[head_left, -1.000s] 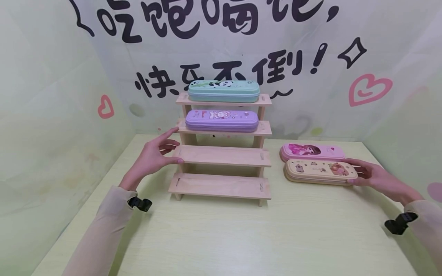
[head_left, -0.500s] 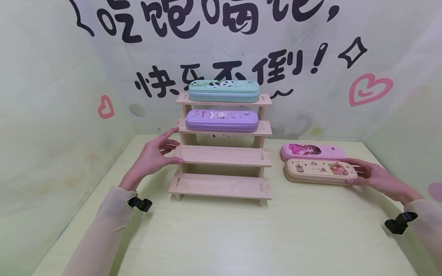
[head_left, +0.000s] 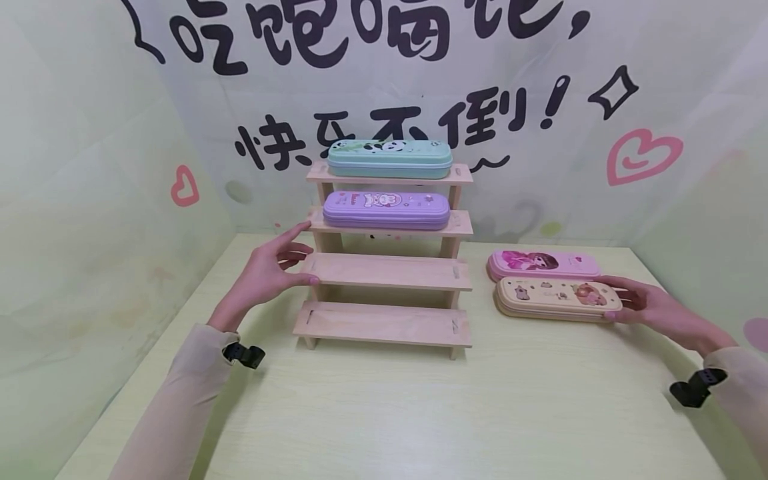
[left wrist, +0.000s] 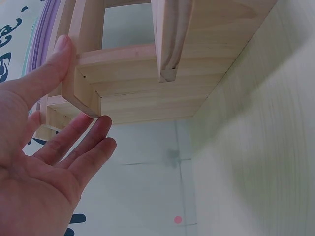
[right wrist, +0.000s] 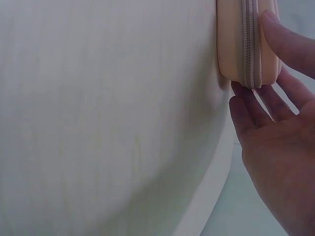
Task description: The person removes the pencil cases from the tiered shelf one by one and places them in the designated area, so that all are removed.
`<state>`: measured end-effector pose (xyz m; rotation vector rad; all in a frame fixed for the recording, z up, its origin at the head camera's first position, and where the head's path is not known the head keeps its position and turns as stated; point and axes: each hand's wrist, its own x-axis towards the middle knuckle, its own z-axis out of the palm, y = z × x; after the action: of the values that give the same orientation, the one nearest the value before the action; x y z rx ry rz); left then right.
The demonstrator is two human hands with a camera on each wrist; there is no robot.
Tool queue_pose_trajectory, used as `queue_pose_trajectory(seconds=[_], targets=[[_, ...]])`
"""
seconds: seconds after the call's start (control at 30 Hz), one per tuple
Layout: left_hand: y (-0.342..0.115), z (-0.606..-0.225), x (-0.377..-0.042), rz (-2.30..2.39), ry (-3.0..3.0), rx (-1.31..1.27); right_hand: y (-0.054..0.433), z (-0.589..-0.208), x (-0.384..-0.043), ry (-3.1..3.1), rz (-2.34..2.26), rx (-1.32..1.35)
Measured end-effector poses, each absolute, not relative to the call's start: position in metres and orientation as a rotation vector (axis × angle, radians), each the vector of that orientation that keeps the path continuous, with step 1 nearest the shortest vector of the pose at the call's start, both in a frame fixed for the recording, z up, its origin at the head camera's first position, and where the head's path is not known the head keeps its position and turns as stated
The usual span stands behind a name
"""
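Observation:
A wooden stepped display rack (head_left: 384, 270) stands on the table. My left hand (head_left: 267, 270) holds its left end, thumb on one shelf board and fingertips at the board's corner, as the left wrist view shows. At the right lies a beige zippered pencil case (head_left: 555, 298) with small cartoon prints. My right hand (head_left: 651, 310) grips that case by its right end; in the right wrist view the thumb lies along the zipper side and the fingers reach round the end. A pink pencil case (head_left: 543, 264) lies right behind the beige one.
A mint panda pencil case (head_left: 390, 160) sits on the top shelf. On the shelf below it lies a purple pencil case (head_left: 386, 210). A printed cloth backdrop (head_left: 540, 193) rises behind the pale table (head_left: 420, 413) and along both sides.

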<state>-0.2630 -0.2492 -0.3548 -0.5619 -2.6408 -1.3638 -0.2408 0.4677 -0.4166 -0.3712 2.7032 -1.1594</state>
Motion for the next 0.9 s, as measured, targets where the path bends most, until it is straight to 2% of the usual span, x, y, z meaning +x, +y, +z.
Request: queue_pose_trajectory(seconds=[0.9], targets=[[-0.2493, -0.3555, -0.2631, -1.368, -2.654, -0.544, 0.4695, -0.4186, -0.2426, 2.689, -1.165, -0.366]])
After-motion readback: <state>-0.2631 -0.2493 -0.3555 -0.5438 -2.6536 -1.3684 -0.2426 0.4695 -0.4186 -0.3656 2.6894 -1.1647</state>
